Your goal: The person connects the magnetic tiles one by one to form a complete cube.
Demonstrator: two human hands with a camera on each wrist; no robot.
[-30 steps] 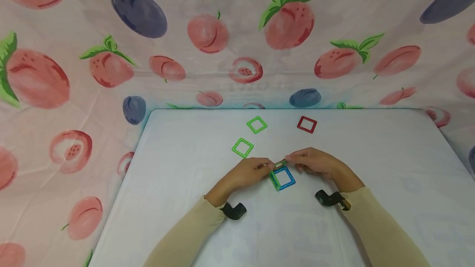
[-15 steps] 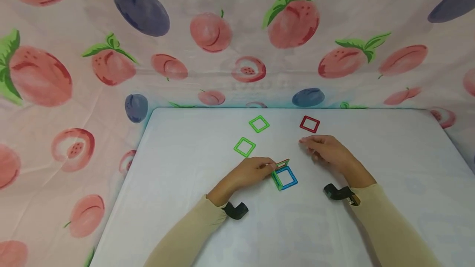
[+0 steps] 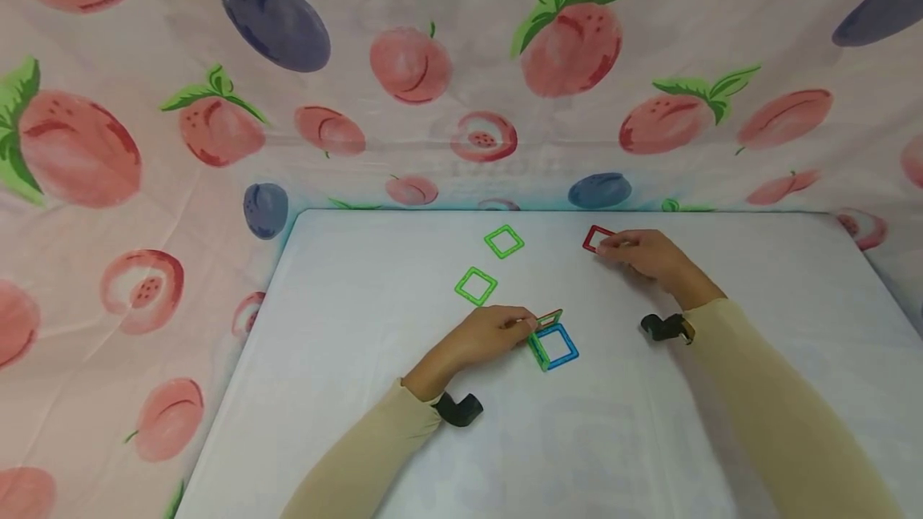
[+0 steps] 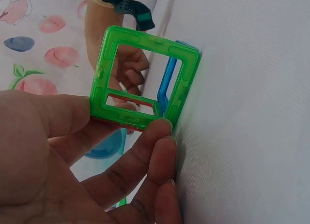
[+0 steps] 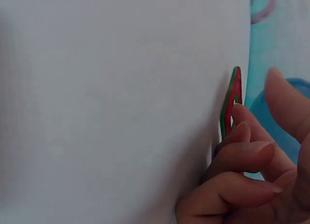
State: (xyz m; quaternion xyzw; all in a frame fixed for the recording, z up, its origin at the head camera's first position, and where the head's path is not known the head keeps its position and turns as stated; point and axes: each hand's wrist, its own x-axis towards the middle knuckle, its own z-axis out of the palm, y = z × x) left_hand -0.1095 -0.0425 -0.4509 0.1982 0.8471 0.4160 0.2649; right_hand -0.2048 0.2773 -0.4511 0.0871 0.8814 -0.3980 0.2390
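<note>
Magnetic square tiles are joined near the table's middle. A blue square tile (image 3: 566,362) lies flat, a green square tile (image 4: 186,91) stands upright on its left side, and a red-and-green tile (image 3: 551,313) stands along its far side. My left hand (image 3: 490,331) pinches the standing tiles at their shared corner, thumb at the green frame in the left wrist view. Farther back, my right hand (image 3: 645,253) reaches over a loose red square tile (image 3: 589,237), covering its right part. In the right wrist view the index fingertip is right at this tile (image 5: 230,100), the thumb held apart.
Two loose green square tiles lie on the white table, one farther back (image 3: 496,232) and one nearer (image 3: 464,278) the left hand. A fruit-print cloth (image 3: 433,134) hangs behind the table's far edge. Black wrist-camera mounts (image 3: 459,409) stick out from both sleeves.
My right hand has let go of the red-and-green tile at the joined tiles and moved back and right to the loose red tile. The left hand keeps its grip in place.
</note>
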